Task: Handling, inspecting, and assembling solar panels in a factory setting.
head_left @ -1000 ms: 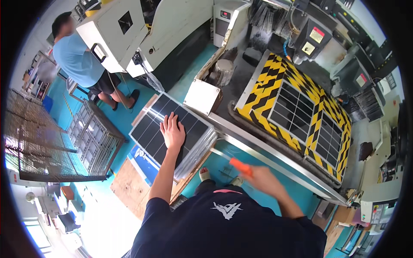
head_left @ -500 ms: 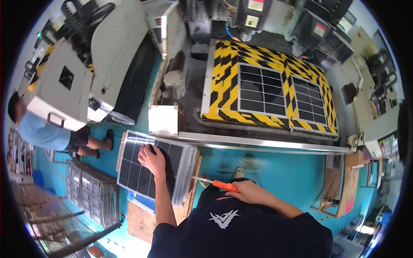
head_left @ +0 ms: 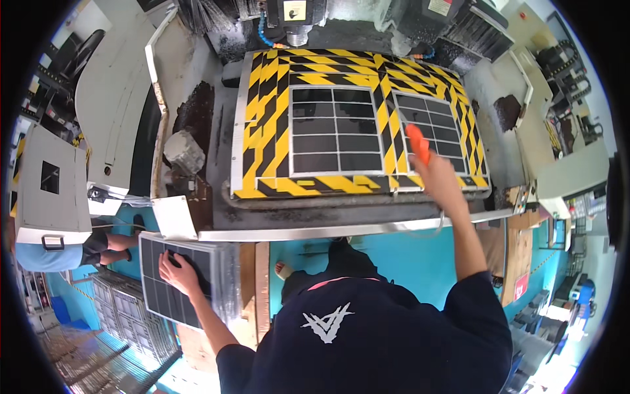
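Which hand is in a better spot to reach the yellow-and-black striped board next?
Probably the right hand: it's over the striped board, holding the orange-handled tool. The left hand is off to the left, at a dark gridded panel.

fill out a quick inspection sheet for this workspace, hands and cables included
surface: yellow-and-black striped plate inside the machine
job's things: left gridded panel and right gridded panel within the plate; panel stack at left; orange-handled tool over the right panel, contact unclear
clutter: pale round block left of the plate, dark clump right of it
hands: left hand on the stack, grip unclear; right hand has its fingers closed round the tool
cables: blue jointed hose near the plate's upper left corner
surroundings: teal floor, grey stacked frames, person in light blue partly behind a white cabinet
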Motion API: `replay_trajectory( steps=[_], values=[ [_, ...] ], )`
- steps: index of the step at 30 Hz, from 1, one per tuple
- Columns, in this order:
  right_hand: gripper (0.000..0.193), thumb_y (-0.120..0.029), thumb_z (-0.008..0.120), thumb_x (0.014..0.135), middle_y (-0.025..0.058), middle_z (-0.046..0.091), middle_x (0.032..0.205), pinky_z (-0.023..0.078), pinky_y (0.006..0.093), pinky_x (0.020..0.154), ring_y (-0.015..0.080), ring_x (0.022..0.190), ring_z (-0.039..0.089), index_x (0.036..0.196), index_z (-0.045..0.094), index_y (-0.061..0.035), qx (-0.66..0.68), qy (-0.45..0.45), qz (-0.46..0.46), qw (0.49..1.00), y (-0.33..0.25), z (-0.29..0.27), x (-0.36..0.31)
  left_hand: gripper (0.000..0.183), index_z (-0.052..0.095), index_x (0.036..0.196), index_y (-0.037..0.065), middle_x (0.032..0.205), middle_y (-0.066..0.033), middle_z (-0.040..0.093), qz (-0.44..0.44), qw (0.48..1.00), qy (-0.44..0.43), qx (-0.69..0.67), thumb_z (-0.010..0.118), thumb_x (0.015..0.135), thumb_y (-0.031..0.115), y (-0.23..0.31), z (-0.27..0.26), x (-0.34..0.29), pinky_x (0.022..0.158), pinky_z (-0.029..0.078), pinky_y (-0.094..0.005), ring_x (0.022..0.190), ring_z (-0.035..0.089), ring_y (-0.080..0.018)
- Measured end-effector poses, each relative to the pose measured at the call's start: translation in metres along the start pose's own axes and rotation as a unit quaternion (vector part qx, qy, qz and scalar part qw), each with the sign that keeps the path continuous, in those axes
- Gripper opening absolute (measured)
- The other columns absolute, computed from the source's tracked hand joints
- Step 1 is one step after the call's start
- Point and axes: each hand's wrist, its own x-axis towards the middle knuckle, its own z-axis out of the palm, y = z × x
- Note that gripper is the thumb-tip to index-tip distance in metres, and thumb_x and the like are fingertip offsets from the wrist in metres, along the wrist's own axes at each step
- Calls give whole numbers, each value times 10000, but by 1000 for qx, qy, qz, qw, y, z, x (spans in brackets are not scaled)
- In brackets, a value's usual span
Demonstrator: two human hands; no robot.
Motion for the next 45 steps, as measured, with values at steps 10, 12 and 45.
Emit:
replay_trajectory(
  steps=[10, 12, 45],
  values=[
    [641, -483, 506, 1058, 126, 631, 545, 551, 393, 502, 264, 455, 661, 750, 648, 61, -106, -29, -2, 994, 57, -43, 236, 308, 649, 1257, 44, 1319, -128, 631, 5, 1000, -15, 19, 626, 990, 195, 4, -4, 1, 1105, 400, -470, 1258, 560, -335],
    [619, -476, 505, 1058, 140, 644, 554, 570, 409, 542, 282, 484, 682, 788, 660, 59, -122, -22, -2, 992, 56, -44, 249, 306, 649, 1253, 41, 1317, -128, 633, 11, 1000, -11, 16, 627, 988, 193, 4, -3, 1, 1103, 401, -471, 1254, 563, -336],
    [565, -447, 589, 1008, 198, 692, 651, 575, 481, 683, 373, 635, 714, 834, 695, 80, -157, -6, 48, 986, 85, -43, 268, 314, 646, 1259, 45, 1346, -134, 613, -16, 1000, -10, -10, 627, 975, 179, 6, -5, 2, 1104, 405, -489, 1274, 533, -350]
  ],
)
